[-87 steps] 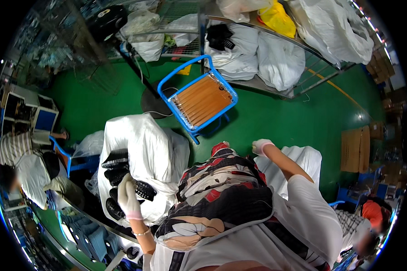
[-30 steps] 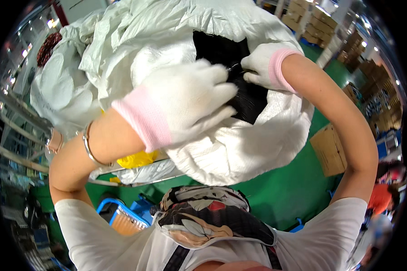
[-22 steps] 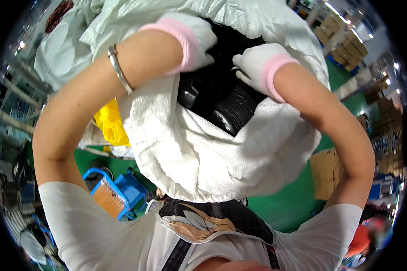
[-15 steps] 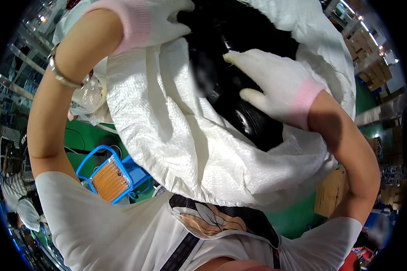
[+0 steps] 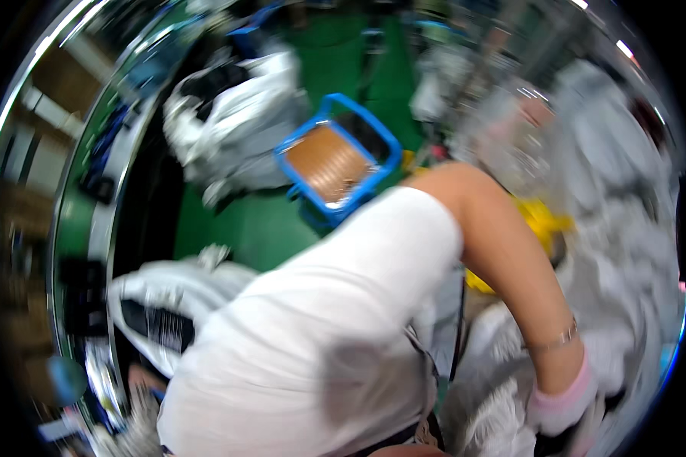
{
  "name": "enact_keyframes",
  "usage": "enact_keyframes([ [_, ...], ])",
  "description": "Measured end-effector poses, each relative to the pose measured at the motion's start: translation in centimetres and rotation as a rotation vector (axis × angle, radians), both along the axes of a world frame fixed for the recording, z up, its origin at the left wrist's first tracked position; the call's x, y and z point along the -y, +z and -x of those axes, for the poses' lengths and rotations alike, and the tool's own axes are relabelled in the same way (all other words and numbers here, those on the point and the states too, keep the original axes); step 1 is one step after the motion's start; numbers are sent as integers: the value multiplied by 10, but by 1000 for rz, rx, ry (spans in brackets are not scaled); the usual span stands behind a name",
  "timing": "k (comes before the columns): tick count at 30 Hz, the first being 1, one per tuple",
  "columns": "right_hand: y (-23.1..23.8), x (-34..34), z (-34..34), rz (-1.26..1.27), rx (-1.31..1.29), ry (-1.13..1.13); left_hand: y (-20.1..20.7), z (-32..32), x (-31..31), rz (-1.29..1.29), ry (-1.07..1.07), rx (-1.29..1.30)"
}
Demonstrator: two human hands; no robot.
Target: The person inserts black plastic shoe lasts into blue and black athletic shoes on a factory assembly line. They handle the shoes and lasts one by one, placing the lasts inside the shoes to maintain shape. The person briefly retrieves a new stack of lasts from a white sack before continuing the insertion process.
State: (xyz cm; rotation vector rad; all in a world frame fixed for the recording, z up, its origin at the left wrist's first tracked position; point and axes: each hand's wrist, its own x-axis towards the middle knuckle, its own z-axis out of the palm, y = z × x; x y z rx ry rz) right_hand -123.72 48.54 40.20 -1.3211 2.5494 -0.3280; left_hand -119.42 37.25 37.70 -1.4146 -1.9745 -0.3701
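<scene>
My left hand (image 5: 560, 404), in a white glove with a pink cuff, is low at the right edge of the picture. A metal bracelet (image 5: 556, 339) circles that wrist. Crumpled white woven sacking (image 5: 499, 419) lies right beside the glove, with something dark near the fingers. Motion blur smears the fingers, so their grip does not show. My right hand is out of the picture.
A blue-framed chair (image 5: 389, 152) with a tan slatted seat stands on the green floor. Beyond it slumps a white sack (image 5: 255, 122) with dark contents. Another sack (image 5: 206, 286) holds black items. Yellow plastic (image 5: 541, 221) and a clear bag (image 5: 518, 141) are at the right.
My view has swung left, away from the open sack of black items. My left hand now appears at the lower right; my right hand has left the view.
</scene>
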Motion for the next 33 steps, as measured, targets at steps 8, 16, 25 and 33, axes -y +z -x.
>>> enact_keyframes([
  [8, -33, 16, 25, -9, -65, 29, -14, -12, 23, -193, 344, -270],
  [16, -35, -16, 26, 26, -143, -59, -15, 8, 0, -260, 381, -337],
  [25, -2, -102, 30, 134, -310, -255, 0, 48, -48, -274, 251, -236],
  [33, 36, -109, 51, 73, -234, -334, 12, 49, -15, -53, 264, 277],
])
